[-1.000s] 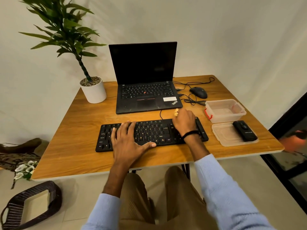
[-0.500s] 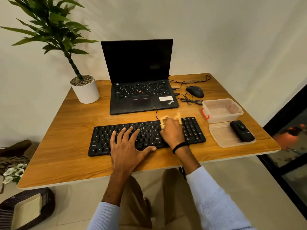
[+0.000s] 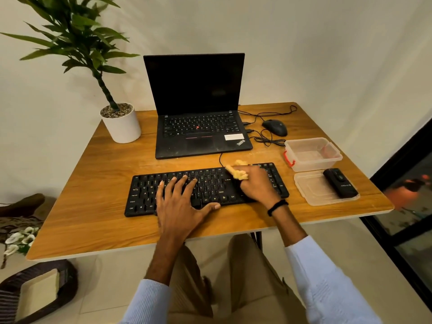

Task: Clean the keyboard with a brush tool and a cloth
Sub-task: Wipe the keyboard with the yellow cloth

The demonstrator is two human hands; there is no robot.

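A black keyboard (image 3: 210,183) lies across the front of the wooden table (image 3: 93,178). My left hand (image 3: 180,202) rests flat on its left half, fingers spread over the keys and thumb at the front edge. My right hand (image 3: 256,183) sits over the keyboard's right half and grips a crumpled yellow cloth (image 3: 238,171), which pokes out past the fingers onto the upper keys. No brush can be made out.
An open black laptop (image 3: 198,127) stands behind the keyboard, with a potted plant (image 3: 121,122) to its left. A wired mouse (image 3: 275,127), a clear plastic box (image 3: 313,153), its lid (image 3: 311,190) and a small black device (image 3: 340,183) occupy the right side.
My right hand with the cloth has swept left along the keyboard's upper rows from the right end. My left hand has stayed pressed on the left half.
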